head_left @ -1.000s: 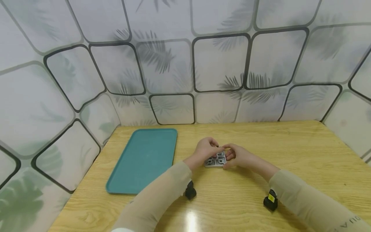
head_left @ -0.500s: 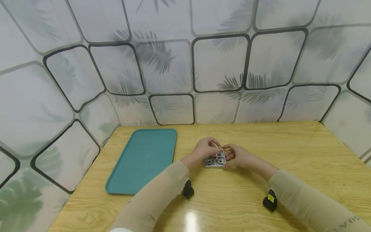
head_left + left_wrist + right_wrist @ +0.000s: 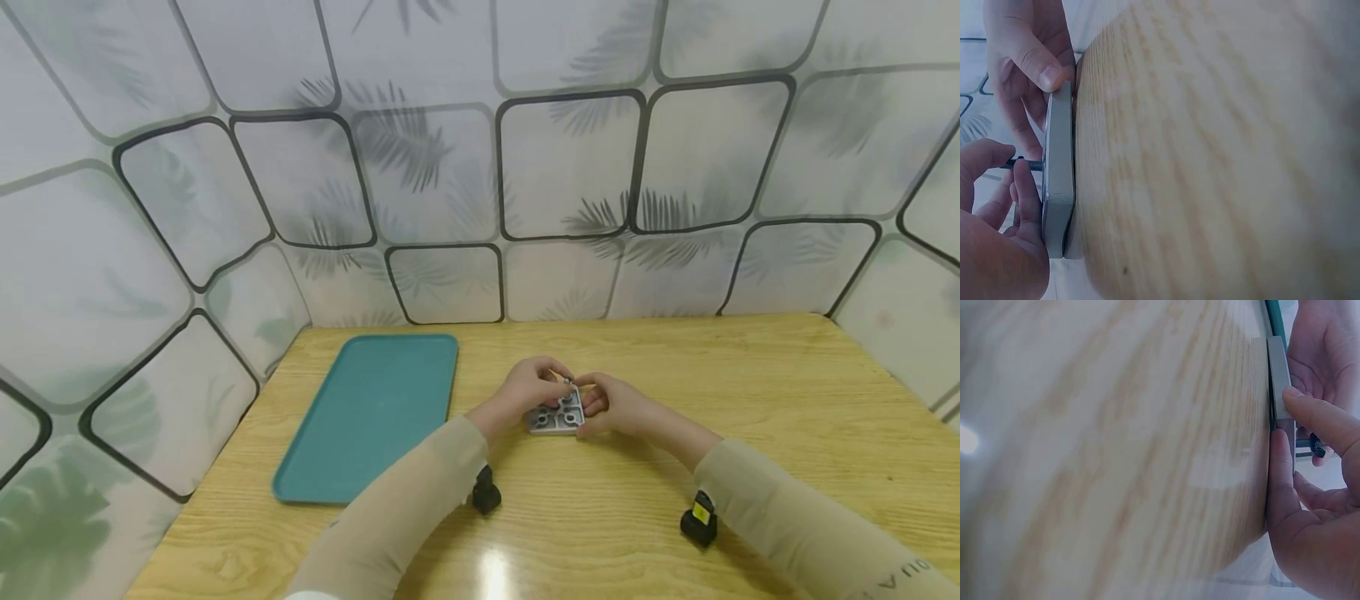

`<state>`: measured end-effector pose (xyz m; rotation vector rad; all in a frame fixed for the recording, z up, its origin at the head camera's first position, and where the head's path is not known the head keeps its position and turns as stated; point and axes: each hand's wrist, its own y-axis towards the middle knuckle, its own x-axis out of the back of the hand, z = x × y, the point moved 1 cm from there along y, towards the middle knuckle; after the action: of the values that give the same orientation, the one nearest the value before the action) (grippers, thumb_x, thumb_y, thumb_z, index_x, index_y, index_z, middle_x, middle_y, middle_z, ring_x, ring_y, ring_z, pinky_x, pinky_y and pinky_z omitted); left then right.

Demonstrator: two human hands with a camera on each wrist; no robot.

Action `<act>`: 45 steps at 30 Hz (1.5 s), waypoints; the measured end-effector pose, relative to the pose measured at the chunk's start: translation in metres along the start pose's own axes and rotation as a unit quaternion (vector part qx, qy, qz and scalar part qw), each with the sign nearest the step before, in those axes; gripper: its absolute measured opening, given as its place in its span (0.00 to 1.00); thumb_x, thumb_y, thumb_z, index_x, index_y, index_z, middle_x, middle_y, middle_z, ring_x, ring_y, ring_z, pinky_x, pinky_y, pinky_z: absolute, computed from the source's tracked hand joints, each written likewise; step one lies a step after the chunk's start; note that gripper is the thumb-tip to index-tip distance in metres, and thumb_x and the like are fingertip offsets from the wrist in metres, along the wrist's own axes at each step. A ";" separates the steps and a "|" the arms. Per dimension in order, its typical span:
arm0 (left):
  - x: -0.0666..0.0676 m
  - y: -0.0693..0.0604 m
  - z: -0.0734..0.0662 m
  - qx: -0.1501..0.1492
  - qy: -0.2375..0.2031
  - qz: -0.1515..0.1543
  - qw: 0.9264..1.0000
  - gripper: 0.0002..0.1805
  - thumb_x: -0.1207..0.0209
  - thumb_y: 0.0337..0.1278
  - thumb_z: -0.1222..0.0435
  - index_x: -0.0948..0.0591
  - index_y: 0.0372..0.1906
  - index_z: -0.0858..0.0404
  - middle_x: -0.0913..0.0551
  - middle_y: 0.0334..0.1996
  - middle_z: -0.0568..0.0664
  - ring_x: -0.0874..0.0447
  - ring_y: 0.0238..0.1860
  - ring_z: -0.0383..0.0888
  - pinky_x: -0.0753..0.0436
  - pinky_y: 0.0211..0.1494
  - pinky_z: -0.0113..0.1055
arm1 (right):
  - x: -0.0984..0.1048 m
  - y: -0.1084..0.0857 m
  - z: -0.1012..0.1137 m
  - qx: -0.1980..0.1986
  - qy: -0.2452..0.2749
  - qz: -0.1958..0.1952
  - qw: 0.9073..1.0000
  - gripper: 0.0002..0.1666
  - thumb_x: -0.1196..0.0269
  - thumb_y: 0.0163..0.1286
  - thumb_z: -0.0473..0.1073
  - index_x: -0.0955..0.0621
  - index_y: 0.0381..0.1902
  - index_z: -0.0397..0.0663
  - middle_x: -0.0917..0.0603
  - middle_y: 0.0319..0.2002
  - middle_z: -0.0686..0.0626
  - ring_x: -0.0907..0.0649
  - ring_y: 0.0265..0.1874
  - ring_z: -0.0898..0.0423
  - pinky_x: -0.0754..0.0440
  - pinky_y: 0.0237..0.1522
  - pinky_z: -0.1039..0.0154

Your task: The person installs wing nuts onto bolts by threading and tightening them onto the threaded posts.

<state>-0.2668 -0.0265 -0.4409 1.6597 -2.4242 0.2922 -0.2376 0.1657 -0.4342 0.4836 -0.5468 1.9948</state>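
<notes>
A grey square plate (image 3: 556, 419) with round recesses lies on the wooden table between both hands. In the left wrist view a dark threaded screw (image 3: 1034, 165) stands out from the face of the plate (image 3: 1060, 169), pinched between thumb and finger of the left hand (image 3: 997, 219). The right hand (image 3: 626, 406) grips the plate's right edge; in the right wrist view its fingers (image 3: 1319, 415) lie against the plate's side (image 3: 1279, 375). From the head view, the left hand (image 3: 527, 387) covers the plate's upper left part.
A teal tray (image 3: 375, 417) lies on the table (image 3: 600, 517) to the left of the hands, close to the left forearm. Black wrist cameras (image 3: 486, 492) hang under both sleeves. A patterned wall covering (image 3: 570, 167) rises behind the table's far edge.
The left forearm has shifted slightly to the left, and the left fingers have moved a little around the screw. The plate and right hand have barely moved.
</notes>
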 end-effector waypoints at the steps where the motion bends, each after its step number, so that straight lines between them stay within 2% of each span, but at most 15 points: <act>1: 0.000 0.000 0.000 -0.002 -0.004 0.002 1.000 0.12 0.33 0.66 0.72 0.13 0.52 0.70 0.25 0.26 0.45 0.22 0.25 0.38 0.19 0.32 0.25 | 0.000 0.000 0.000 -0.001 0.001 0.000 1.000 0.52 0.21 0.61 0.33 0.37 0.76 0.26 0.20 0.54 0.35 0.17 0.50 0.48 0.16 0.52 0.59; 6: 0.000 0.000 0.000 -0.005 -0.011 0.007 1.000 0.12 0.34 0.66 0.73 0.13 0.53 0.71 0.26 0.27 0.44 0.23 0.26 0.37 0.18 0.32 0.24 | -0.001 0.000 0.000 -0.003 0.001 -0.003 1.000 0.53 0.21 0.61 0.33 0.37 0.76 0.27 0.21 0.54 0.35 0.17 0.51 0.48 0.17 0.52 0.60; 24: 0.000 0.004 0.004 -0.001 0.023 -0.001 1.000 0.11 0.32 0.65 0.73 0.12 0.51 0.70 0.25 0.27 0.45 0.24 0.28 0.37 0.17 0.34 0.25 | -0.001 0.003 -0.004 0.010 -0.002 -0.007 1.000 0.52 0.21 0.59 0.32 0.35 0.75 0.26 0.19 0.52 0.36 0.17 0.49 0.49 0.17 0.51 0.61; 45: 0.000 0.003 0.001 -0.006 0.063 0.014 0.998 0.09 0.37 0.68 0.74 0.11 0.49 0.68 0.25 0.30 0.44 0.24 0.32 0.37 0.20 0.34 0.24 | 0.001 0.003 -0.004 0.007 -0.002 -0.007 1.000 0.53 0.21 0.59 0.32 0.36 0.75 0.27 0.19 0.53 0.35 0.16 0.50 0.47 0.16 0.52 0.60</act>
<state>-0.2694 -0.0254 -0.4419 1.5538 -2.3538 0.3747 -0.2410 0.1674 -0.4380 0.4993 -0.5306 1.9855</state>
